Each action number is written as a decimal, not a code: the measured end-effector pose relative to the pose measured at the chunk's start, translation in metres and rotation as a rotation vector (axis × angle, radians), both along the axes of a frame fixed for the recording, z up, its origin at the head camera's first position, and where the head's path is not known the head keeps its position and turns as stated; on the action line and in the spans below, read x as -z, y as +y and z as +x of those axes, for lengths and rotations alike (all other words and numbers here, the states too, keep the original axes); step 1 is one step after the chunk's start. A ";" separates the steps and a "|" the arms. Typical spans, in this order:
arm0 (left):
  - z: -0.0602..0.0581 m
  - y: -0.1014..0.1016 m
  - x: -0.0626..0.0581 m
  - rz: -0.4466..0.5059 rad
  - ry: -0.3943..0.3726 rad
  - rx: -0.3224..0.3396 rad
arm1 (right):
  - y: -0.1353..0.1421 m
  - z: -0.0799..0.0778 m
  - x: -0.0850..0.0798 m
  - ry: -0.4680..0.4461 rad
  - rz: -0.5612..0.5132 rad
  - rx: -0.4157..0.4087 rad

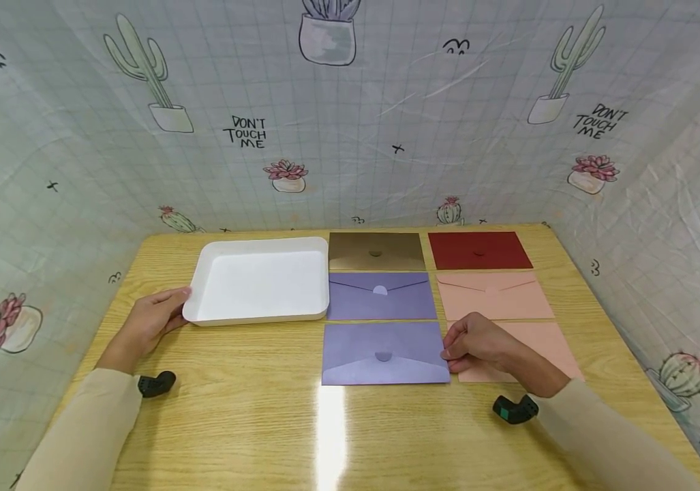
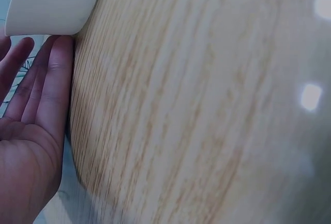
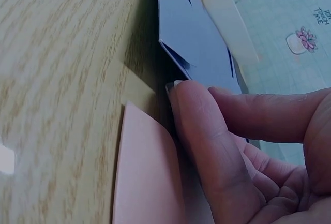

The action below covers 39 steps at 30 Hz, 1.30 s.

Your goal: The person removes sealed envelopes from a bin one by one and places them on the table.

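Observation:
My right hand [image 1: 481, 344] pinches the right edge of the nearer lavender envelope [image 1: 385, 341] between thumb and fingers. In the right wrist view that envelope [image 3: 189, 32] is tilted, its near edge raised off the wood. Beneath the same hand lies a pink envelope [image 1: 536, 337], partly covered by it. My left hand [image 1: 152, 317] is at the left side of a white tray [image 1: 257, 319]. Its fingers look fairly straight in the left wrist view, with the tips against the lower edge of the tray wall [image 2: 54, 6].
A second lavender envelope [image 1: 380, 307] lies behind the pinched one, with a gold envelope [image 1: 376, 252] farther back. To the right are a red envelope [image 1: 478, 251] and another pink envelope [image 1: 493, 303]. A patterned curtain [image 1: 350, 136] surrounds the wooden table [image 1: 233, 409].

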<state>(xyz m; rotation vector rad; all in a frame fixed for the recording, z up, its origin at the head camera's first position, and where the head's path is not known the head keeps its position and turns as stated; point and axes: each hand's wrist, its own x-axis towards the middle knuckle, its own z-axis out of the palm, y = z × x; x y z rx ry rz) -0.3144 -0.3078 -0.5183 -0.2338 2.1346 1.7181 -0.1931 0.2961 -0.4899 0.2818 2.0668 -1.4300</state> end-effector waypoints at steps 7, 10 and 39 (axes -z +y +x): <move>-0.003 -0.001 0.003 -0.030 -0.012 0.010 | 0.003 0.001 -0.001 0.014 0.016 -0.016; -0.003 0.000 0.003 -0.044 -0.007 0.014 | 0.006 0.000 -0.002 0.028 0.017 -0.026; 0.006 0.007 -0.001 -0.108 0.073 -0.013 | -0.001 -0.006 -0.018 0.106 -0.055 0.049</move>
